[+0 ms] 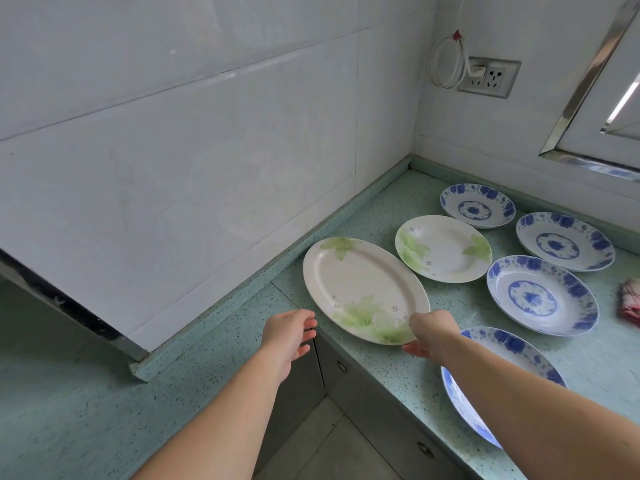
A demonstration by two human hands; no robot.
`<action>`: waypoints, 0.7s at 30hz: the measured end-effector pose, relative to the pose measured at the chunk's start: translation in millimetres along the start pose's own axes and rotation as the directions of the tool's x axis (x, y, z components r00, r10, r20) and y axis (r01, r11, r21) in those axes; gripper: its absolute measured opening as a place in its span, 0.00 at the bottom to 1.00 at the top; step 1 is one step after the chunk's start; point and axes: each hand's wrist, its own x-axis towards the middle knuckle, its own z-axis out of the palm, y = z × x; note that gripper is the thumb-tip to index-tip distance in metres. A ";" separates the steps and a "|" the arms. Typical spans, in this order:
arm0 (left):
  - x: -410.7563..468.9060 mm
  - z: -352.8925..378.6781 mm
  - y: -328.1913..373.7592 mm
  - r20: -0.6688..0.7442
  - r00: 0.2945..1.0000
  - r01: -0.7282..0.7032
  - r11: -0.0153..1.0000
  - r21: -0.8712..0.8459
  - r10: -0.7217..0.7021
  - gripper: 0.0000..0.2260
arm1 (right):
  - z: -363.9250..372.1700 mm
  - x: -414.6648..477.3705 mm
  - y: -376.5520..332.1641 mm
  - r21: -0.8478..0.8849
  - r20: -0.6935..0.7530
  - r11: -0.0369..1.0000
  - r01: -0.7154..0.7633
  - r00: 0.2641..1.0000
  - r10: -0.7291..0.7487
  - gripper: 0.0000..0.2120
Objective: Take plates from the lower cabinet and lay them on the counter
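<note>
A large oval white platter with green flowers [363,289] lies on the green speckled counter [433,368] near the corner. My right hand [429,332] grips its near rim, thumb on top and fingers under the edge. Just left of the platter, my left hand [291,336] hovers with fingers relaxed, holding nothing. A round green-flowered plate [445,249] lies behind the platter. Several blue-flowered plates lie further right, among them one at the back [478,206], one in the middle [542,294], and one partly under my right forearm [509,348].
Grey lower cabinet doors [367,386] with round knobs sit below the counter edge. A pink cloth [632,301] lies at the right edge. A wall socket [488,77] with a coiled white cable hangs above the corner. Tiled walls enclose the counter.
</note>
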 end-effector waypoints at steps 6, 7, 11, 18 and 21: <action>0.3 2.2 1.3 0.010 1.000 -0.005 1.000 0.004 0.005 0.06 | -3.9 1.5 -2.6 0.028 0.011 1.000 -0.005 1.000 0.005 0.15; 0.5 2.2 0.7 0.012 1.000 -0.005 1.000 0.006 0.005 0.06 | -5.6 1.0 -3.4 0.036 0.018 0.999 -0.003 1.000 0.002 0.14; 2.3 1.2 -1.3 0.013 1.000 -0.013 1.000 0.017 0.012 0.06 | -10.5 -6.7 -8.5 0.025 0.044 0.999 -0.019 0.999 0.018 0.12; 2.2 8.1 8.4 0.026 0.996 -0.086 0.992 0.093 0.084 0.05 | -20.6 -20.5 -18.7 -0.061 0.045 0.998 -0.001 0.999 0.004 0.13; -0.6 20.0 21.5 0.059 0.989 -0.141 0.982 0.126 0.134 0.05 | -36.3 -25.2 -28.1 -0.034 0.042 0.999 0.037 0.999 -0.035 0.12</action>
